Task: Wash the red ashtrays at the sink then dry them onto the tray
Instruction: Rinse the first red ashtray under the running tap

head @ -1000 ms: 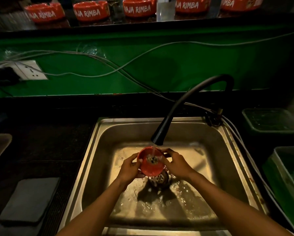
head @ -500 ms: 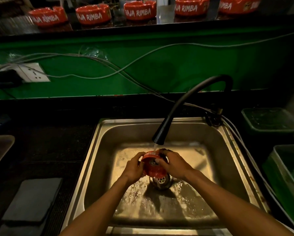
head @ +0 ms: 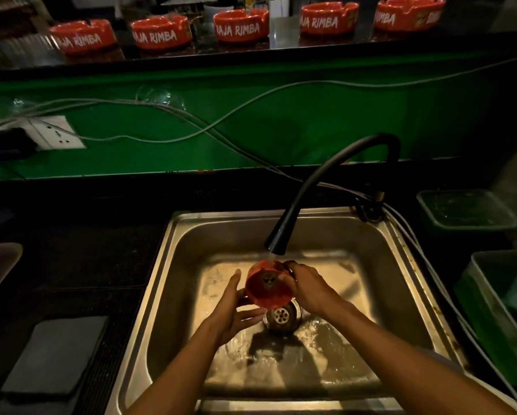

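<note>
**Red ashtray tipped under the running tap, gripped by one hand**

Red round ashtray (head: pixel 268 283) sits above the basin of the stainless steel sink (head: pixel 188 235), directly under the nozzle of the black curved gooseneck faucet (head: pixel 308 202), where a thin stream of water meets its upper edge. It is turned on its side, so one of its round faces points toward the camera. The right hand (head: pixel 309 287) grasps it from the right, fingers curled over the top rim. The left hand (head: pixel 231 310) lies below and to the left with fingers stretched out and loose, the thumb raised beside the ashtray's left edge; whether the palm actually touches it cannot be told. The round metal drain strainer (head: pixel 282 317) lies just beneath, and the sink floor around it is wet.

On the dark ledge at the top, five more red ashtrays with white "RAJA RIMBA" lettering (head: pixel 240 25) stand in a row. Grey cables (head: pixel 221 127) run across the green wall panel (head: pixel 311 121), and a white wall socket (head: pixel 58 133) is at the left. A green plastic tub (head: pixel 467 212) sits to the right of the sink, and a dark grey flat pad (head: pixel 56 354) lies on the counter to its left.
</note>
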